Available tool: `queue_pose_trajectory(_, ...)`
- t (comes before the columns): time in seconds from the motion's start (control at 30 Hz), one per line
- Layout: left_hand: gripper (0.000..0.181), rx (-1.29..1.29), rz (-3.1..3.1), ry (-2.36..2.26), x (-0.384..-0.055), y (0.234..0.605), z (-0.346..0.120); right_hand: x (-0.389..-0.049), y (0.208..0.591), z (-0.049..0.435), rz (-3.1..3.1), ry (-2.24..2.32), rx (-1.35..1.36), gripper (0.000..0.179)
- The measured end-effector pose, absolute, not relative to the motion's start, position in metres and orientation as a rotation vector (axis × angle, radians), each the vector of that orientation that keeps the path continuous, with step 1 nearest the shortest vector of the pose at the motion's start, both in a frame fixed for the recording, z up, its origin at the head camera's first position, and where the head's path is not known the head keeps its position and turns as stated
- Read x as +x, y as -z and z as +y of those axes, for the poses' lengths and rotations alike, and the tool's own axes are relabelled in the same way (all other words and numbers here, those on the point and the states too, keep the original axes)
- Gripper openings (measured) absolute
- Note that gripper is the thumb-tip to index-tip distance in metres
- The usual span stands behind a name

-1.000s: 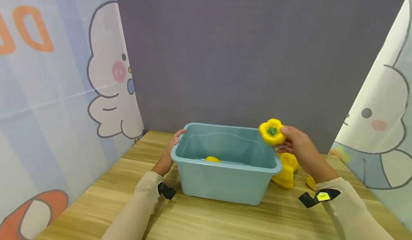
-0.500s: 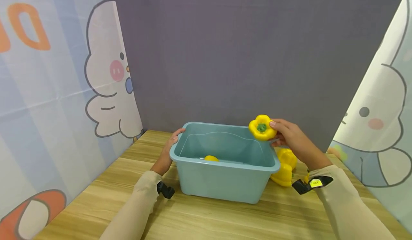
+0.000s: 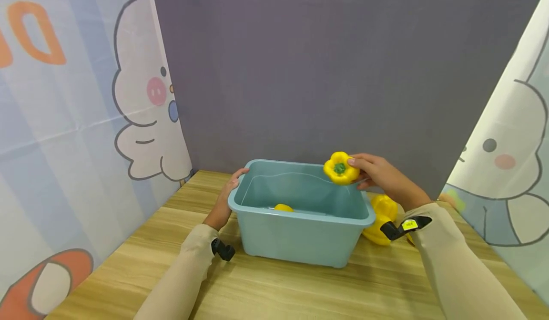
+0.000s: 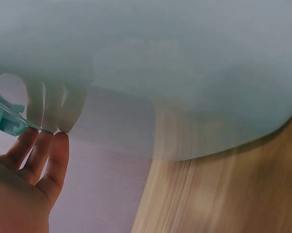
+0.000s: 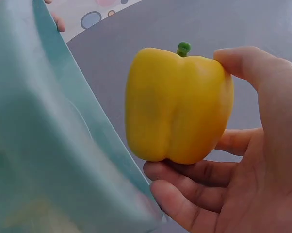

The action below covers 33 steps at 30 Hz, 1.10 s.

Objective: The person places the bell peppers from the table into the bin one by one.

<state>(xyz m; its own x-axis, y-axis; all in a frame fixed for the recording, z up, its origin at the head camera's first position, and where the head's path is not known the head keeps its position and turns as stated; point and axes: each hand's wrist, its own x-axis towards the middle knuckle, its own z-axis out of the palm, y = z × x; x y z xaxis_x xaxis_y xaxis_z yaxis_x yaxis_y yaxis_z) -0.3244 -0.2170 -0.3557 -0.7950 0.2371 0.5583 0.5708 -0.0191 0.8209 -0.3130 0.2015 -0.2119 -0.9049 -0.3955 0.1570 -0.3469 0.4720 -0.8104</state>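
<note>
Pinching the yellow bell pepper [image 3: 340,167] in half-closed fingers [image 5: 197,177] of the right hand [image 3: 379,174], up by the blue tub [image 3: 300,236], toward the bench [image 3: 240,286]'s far edge, and gripping the tub's left rim with the left hand [image 3: 225,201]!

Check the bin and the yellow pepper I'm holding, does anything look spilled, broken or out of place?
Nothing stands out. The plastic bin stands upright, and the yellow bell pepper in your right hand shows no visible damage. The yellow item in the bin is too hidden to judge.
</note>
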Motion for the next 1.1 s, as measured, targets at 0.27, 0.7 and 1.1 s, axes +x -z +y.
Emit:
queue_pose_trajectory(0.27,0.055,-0.823,-2.014,1.899,-0.325,0.354,-0.218,-0.323,0.206,0.189,2.618,1.394,-0.703,0.06)
queue_pose_trajectory(0.7,0.053,-0.805,-2.024,1.925,-0.32,0.35,-0.216,-0.336,0.203,0.172,2.577,1.367,-0.667,0.063)
queue_pose_trajectory(1.1,0.058,-0.824,-2.005,1.92,-0.326,0.353,-0.218,-0.349,0.2,0.149,2.594,1.274,-0.59,0.064)
